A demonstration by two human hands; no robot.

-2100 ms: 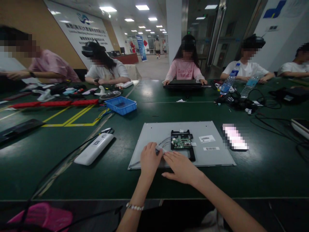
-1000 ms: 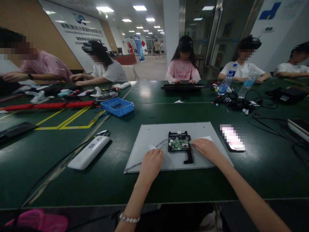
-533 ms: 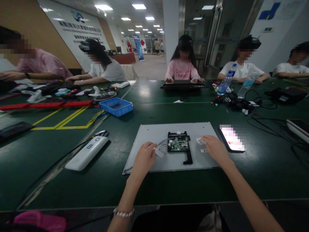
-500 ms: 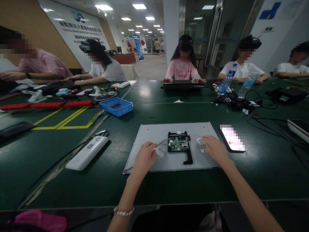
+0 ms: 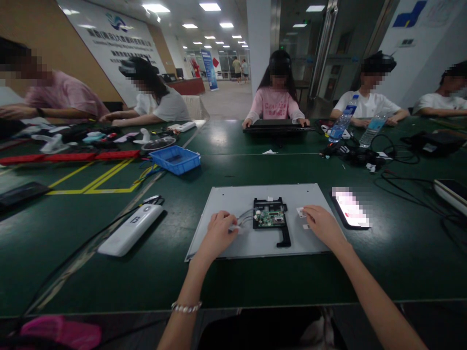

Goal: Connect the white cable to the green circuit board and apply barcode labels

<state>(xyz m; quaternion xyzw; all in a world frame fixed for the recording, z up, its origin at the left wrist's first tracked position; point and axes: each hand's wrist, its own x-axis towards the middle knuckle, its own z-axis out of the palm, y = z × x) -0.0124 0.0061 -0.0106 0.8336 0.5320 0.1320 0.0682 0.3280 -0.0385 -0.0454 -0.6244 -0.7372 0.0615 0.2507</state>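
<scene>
Here, the green table point(image 5: 255, 287) carries a flat grey panel point(image 5: 262, 243), with a black bracket point(image 5: 284, 238) and its circuit board point(image 5: 269, 218) near the middle. The right hand point(image 5: 323, 224) rests at the panel's right side, fingers relaxed; the left hand point(image 5: 219, 233) pinches a small white strip point(image 5: 236, 228).

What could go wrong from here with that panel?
The left hand is close to the thin wires leading to the circuit board; snagging them might strain their connection. The board's components are also exposed on the panel, so a careless knock could damage them.
</scene>
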